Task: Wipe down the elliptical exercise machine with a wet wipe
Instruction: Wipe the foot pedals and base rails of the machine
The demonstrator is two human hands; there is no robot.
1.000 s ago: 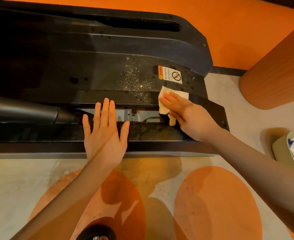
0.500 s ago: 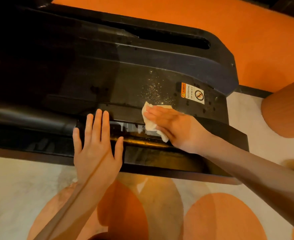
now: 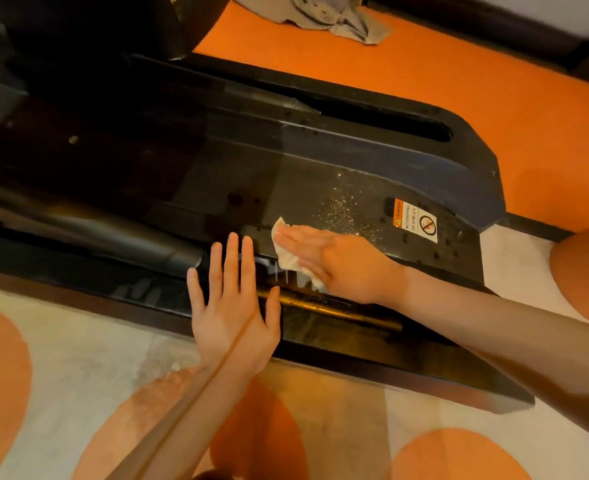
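Head view: right hand [image 3: 338, 263] presses wet wipe [image 3: 288, 259] on elliptical machine [image 3: 286, 174].

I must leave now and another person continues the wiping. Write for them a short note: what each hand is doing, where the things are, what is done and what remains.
Right hand: fingers straight, pressing the wet wipe flat on the black base cover of the elliptical machine, beside the rail slot.
Left hand: open, palm resting on the near edge of the base, holding nothing.
Done: cannot tell for sure which areas are clean.
Left: pale specks lie between the wipe and the warning sticker; dark spots around the sticker; likely the far side too.
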